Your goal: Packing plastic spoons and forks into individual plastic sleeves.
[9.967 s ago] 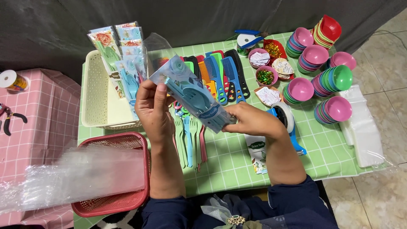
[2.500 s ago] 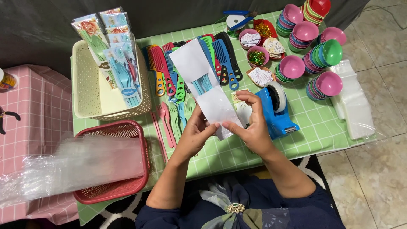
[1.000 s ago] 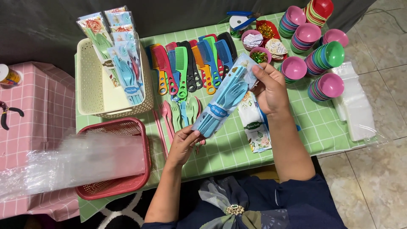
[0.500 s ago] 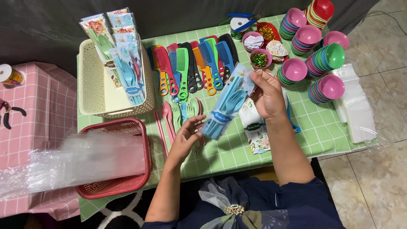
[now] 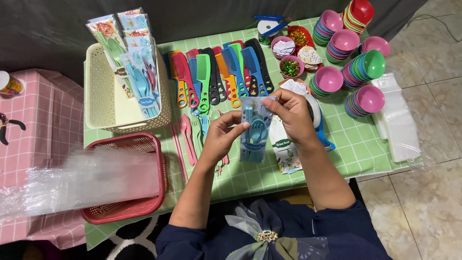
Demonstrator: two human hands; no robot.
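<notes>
Both hands are raised over the green checked tablecloth (image 5: 365, 144) and share one item: a clear plastic packet holding blue plastic cutlery (image 5: 253, 130), held roughly upright above the middle of the table, in front of the row of combs. The left hand (image 5: 222, 137) grips the packet's left edge about midway down, thumb and fingers pinched together on it. The right hand (image 5: 291, 113) holds the packet's top right corner, fingers closed on the film; the exact finger placement behind the packet cannot be made out. Behind the packet lies a fanned row of plastic combs in red, orange, green, black and blue (image 5: 219, 74). Loose pink and green plastic forks and spoons (image 5: 190, 137) lie on the cloth just left of the left hand. A cream perforated plastic basket (image 5: 103, 103) stands at the table's left end, with finished packets with floral header cards (image 5: 130, 53) leaning in it. In front of it sits a red perforated plastic basket (image 5: 144, 204), with a stack of clear plastic bags (image 5: 82, 183) lying across it. Stacks of small plastic bowls in pink, purple, green and red (image 5: 356, 62) occupy the right end. A blue tape dispenser (image 5: 321, 130) sits just behind the right wrist, beside a white printed card (image 5: 286, 151).
</notes>
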